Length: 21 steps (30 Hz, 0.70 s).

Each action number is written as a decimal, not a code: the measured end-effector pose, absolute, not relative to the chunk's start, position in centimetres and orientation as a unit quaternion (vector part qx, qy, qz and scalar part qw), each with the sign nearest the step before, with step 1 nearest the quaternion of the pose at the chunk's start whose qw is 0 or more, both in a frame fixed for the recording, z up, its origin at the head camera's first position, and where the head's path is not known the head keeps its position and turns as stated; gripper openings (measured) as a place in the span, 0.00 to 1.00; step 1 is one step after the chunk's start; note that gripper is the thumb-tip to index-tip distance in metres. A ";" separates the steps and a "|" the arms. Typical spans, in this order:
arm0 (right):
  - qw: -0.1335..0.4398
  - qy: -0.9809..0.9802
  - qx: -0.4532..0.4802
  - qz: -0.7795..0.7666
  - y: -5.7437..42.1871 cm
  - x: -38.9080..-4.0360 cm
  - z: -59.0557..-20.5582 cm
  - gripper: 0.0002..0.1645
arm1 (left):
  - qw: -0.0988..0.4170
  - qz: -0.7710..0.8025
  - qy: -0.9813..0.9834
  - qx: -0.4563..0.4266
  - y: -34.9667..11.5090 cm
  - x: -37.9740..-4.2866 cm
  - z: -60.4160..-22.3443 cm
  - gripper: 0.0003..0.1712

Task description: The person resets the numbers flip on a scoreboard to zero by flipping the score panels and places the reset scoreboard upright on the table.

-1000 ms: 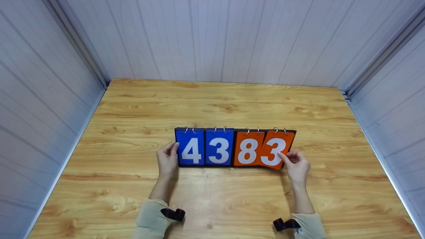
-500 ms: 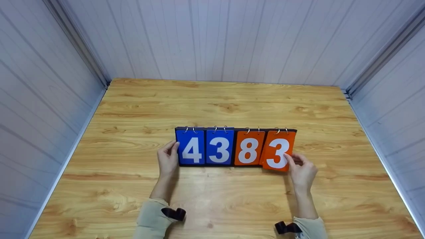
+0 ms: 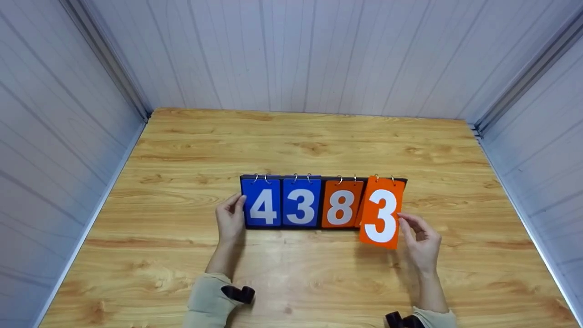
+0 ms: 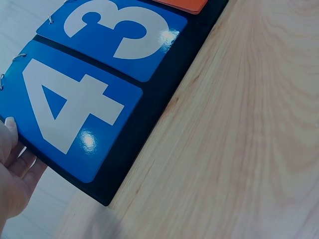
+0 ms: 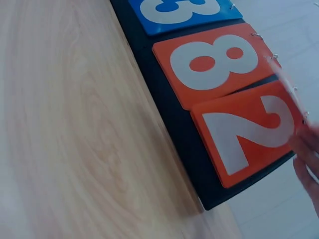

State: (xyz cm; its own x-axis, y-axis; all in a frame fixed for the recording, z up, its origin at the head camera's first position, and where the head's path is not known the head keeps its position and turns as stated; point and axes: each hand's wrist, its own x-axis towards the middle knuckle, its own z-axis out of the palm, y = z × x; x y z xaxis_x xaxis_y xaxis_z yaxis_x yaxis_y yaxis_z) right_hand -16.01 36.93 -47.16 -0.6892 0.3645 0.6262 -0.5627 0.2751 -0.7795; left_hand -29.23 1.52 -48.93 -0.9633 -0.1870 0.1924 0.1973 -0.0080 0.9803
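Observation:
A flip scoreboard with a black backing board (image 4: 149,104) leans up off the wooden table, its number cards hung on metal rings. It reads a blue 4 card (image 3: 261,202), a blue 3 card (image 3: 301,202), an orange 8 card (image 3: 342,205) and an orange 3 card (image 3: 381,212). My left hand (image 3: 231,217) grips the board's left edge, thumb in front and fingers behind. My right hand (image 3: 423,239) pinches the right edge of the orange 3 card, which is lifted away from the board. Beneath it, in the right wrist view, lies an orange 2 card (image 5: 244,132).
The wooden table (image 3: 309,146) extends around the scoreboard on all sides. Pale panel walls (image 3: 291,54) close it in at the back, left and right. Each sleeved wrist bears a small black camera (image 3: 246,294).
My right hand has drawn the orange 3 card outward and up off the stack, moving right and toward me. The left hand and the board have stayed nearly still.

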 end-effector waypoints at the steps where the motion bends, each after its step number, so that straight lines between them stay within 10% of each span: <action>1: 0.383 -0.690 0.087 0.608 37.0 -15.9 -47.1 0.09 | 0.132 -0.713 -0.688 0.001 1.5 -29.4 -49.3 0.08; 9: 0.372 -0.631 0.149 0.664 38.6 -15.9 -47.3 0.19 | 0.138 -0.726 -0.674 0.004 1.5 -30.1 -50.6 0.09; 21: 0.417 -0.615 0.182 0.644 39.2 -18.9 -42.8 0.09 | 0.139 -0.722 -0.678 0.001 1.5 -30.1 -50.5 0.08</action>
